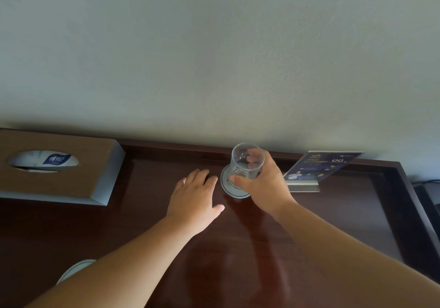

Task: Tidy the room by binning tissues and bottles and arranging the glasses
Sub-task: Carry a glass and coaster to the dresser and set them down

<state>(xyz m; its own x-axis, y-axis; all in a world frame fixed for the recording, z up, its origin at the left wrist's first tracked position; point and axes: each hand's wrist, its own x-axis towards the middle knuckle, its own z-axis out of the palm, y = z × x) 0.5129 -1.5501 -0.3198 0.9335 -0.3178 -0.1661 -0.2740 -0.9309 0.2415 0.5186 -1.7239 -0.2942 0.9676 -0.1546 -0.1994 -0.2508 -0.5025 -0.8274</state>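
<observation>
On the dark tabletop (238, 248), a second coaster (73, 270) peeks out by the left forearm, the left hand (194, 199) lies flat with its grip spread wide, and the right hand (264, 186) has its grip clamped on a glass (246, 164) over a coaster (229, 187), with a card (316, 166) beside it and a tissue box (59, 167) far left.

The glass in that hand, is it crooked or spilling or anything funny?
Nothing is spilling: the glass looks empty. It is tilted, though, gripped by the right hand over a round coaster instead of standing flat on it. The left hand lies flat on the desk.
</observation>
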